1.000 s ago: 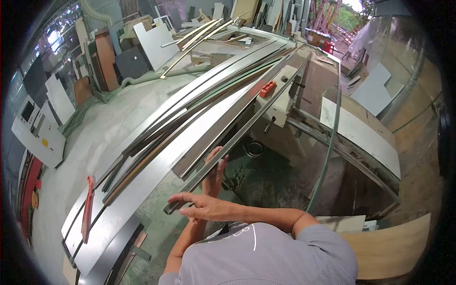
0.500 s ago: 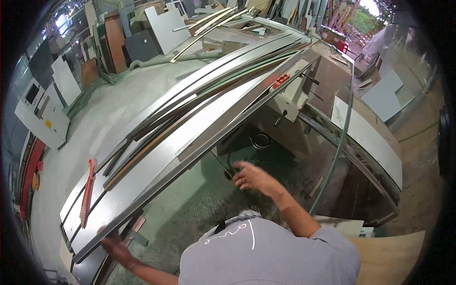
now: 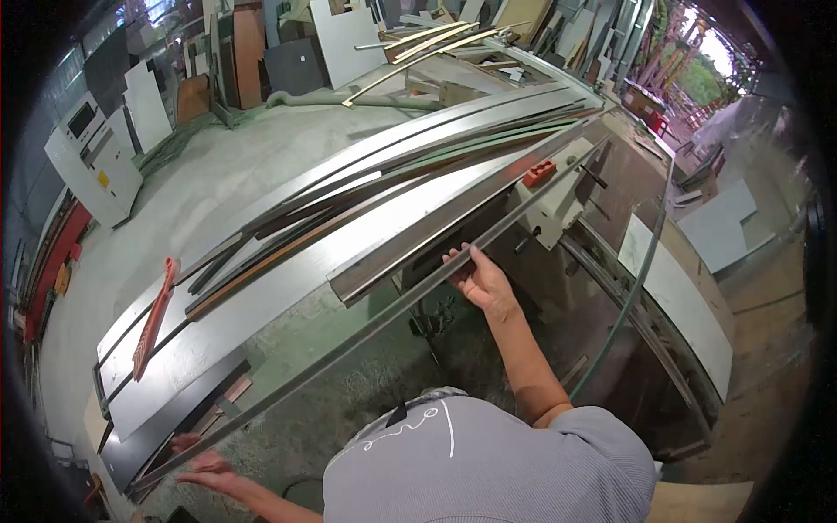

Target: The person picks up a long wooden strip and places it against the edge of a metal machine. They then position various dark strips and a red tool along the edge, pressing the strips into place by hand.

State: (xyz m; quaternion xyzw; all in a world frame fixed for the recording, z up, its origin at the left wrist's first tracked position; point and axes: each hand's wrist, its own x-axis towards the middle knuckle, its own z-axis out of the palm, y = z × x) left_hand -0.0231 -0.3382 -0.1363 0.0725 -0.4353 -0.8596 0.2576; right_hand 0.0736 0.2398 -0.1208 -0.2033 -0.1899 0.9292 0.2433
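A long thin dark strip (image 3: 349, 338) runs diagonally from the lower left to the upper right, in front of the metal table. My right hand (image 3: 478, 279) grips the strip near its middle, with the fingers on its edge. At the lower left my left hand (image 3: 202, 464) lies beside the strip's near end, fingers spread and thumb apart. Whether its palm bears the strip is unclear. Beyond the strip, a wider brown profile (image 3: 375, 268) rests on the edge of the silver table surface (image 3: 288, 292).
A red brush (image 3: 155, 321) lies on the table's left end, near several dark strips (image 3: 261, 277). A red block (image 3: 540, 173) sits by a machine with black handles. A green hose (image 3: 629, 296) crosses the right side. A white cabinet (image 3: 96, 161) stands far left.
The strip has come away from the table edge toward me. My right hand has risen and taken hold of it. My left hand has opened, and the view has shifted.
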